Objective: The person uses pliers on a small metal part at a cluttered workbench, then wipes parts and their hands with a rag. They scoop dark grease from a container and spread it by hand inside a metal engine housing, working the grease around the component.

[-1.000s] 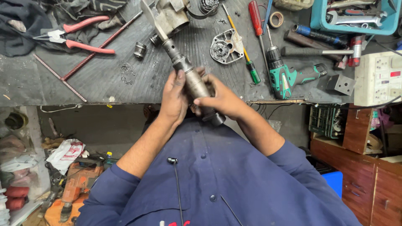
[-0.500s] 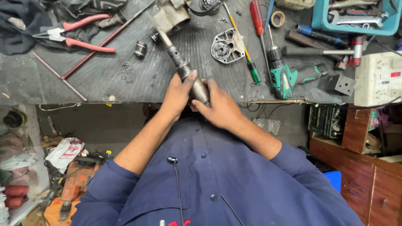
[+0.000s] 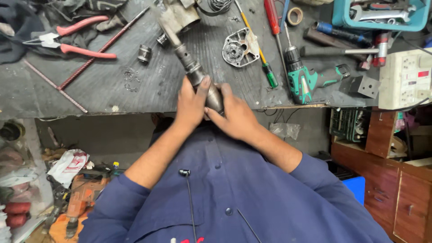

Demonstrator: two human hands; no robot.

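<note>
— Dark, scratched workshop surface (image 3: 112, 85), cluttered: red-handled pliers (image 3: 72, 42) far left, a green cordless drill (image 3: 310, 81) to the right, a round grey metal cover plate (image 3: 238, 47) between them.

— And the hands?

— Both are clenched around the near end of a long grey metal spindle with stepped collars (image 3: 191, 67). The left hand (image 3: 191, 108) wraps it from the left with the thumb up along the shaft; the right hand (image 3: 236, 119) cups it from the right. Fingers closed on it, none loose.

— What changed in the last second?

— The grip looks alike, but the spindle reaches further out over the surface than before, its far tip now at the dirty beige housing (image 3: 180, 15). I'd judge the person is bringing shaft and housing together.

— Which way does it point?

— Long axis runs from the near edge of the surface, by the chest, away and slightly left; the narrow end points far-left at the housing, the thick end sits in the hands.
</note>
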